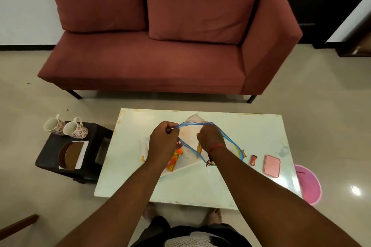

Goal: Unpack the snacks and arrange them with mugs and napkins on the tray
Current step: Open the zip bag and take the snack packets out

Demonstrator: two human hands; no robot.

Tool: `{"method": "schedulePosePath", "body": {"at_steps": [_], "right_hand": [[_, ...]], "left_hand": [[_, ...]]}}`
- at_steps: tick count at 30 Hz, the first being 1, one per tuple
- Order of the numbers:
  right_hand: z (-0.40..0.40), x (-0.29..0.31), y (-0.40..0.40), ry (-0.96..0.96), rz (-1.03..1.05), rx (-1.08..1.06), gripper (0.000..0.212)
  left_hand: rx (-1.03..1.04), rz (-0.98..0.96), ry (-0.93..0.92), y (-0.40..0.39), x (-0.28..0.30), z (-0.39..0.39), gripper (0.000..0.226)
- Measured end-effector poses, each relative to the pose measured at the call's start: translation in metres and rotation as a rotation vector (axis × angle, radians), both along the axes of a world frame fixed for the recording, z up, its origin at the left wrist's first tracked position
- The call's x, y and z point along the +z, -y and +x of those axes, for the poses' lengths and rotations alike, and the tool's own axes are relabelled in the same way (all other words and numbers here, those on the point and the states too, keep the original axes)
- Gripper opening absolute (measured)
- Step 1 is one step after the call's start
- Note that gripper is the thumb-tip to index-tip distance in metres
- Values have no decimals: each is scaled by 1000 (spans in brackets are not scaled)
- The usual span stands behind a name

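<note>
Hands grip a clear zip bag point(200, 142) over the white table point(251, 136): the left hand point(163, 142) is closed on its blue rim at one end, the right hand point(209, 138) pinches the other, the mouth pulled wide between them. Orange snacks point(173, 159) show through the plastic, partly hidden by the left wrist; their count is unclear. A white tray point(180, 168) beneath is mostly covered. Two mugs point(66, 127) lie on a dark stool point(50, 158), beside napkins point(82, 153) under a brown plate point(70, 154).
</note>
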State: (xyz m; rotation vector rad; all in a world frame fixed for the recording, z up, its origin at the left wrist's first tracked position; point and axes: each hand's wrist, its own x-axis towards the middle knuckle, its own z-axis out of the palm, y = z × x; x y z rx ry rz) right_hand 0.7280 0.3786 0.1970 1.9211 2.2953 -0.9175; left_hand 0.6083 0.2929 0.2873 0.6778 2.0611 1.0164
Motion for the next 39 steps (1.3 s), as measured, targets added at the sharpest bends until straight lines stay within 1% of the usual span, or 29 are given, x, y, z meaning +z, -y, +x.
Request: {"method": "schedulePosePath", "body": {"at_steps": [4,7,9,11,13,16,17,20,24,26,27,29,30,31,32,34,37,39], "right_hand": [[-25,22,5,-188,82,8,23],[-46,40,7,-333,126,77,25],[-60,51,10,-458,159,135,22],[-72,64,11,-587,181,130,19],[-83,72,9,-711,137,15,19],[-99,69,3,-944,4,-306,20],[-104,64,2,-992,-25,-407,19],[-114,37,-4,-1050,-76,-619,17],[-137,0,-5,-1106,-133,-878,21],[-151,-17,-9,-1099,-156,-998,20],[-157,-26,-12,-1120,-201,-1076,18],[-167,-47,-15,-1235,-322,-1241,12],[-171,-59,-16,-1248,-341,-1313,9],[-175,-66,-15,-1216,-327,-1330,9],[-177,-76,-15,-1152,-300,-1298,11],[-176,-94,-15,-958,-284,-1163,17],[-184,-127,-12,-741,-440,-948,29],[-187,-147,-8,-642,-447,-891,38]], "left_hand": [[80,-9,26,4,-12,-17,6],[150,-21,65,10,-21,-36,6],[206,-32,97,15,-27,-53,7],[283,-33,139,21,-32,-74,6],[358,-34,167,29,-38,-98,5],[488,-38,198,45,-45,-138,10],[525,-42,202,51,-47,-152,11],[592,-68,201,65,-57,-190,13],[567,-104,173,73,-70,-231,12],[555,-134,143,72,-76,-249,11],[549,-138,135,73,-79,-259,11],[538,-140,131,73,-85,-276,13],[529,-147,122,73,-87,-284,11],[519,-156,108,74,-90,-291,10],[508,-164,99,75,-92,-298,9],[490,-163,100,78,-95,-306,9],[492,-157,130,82,-106,-321,11],[487,-156,137,84,-110,-325,10]]}}
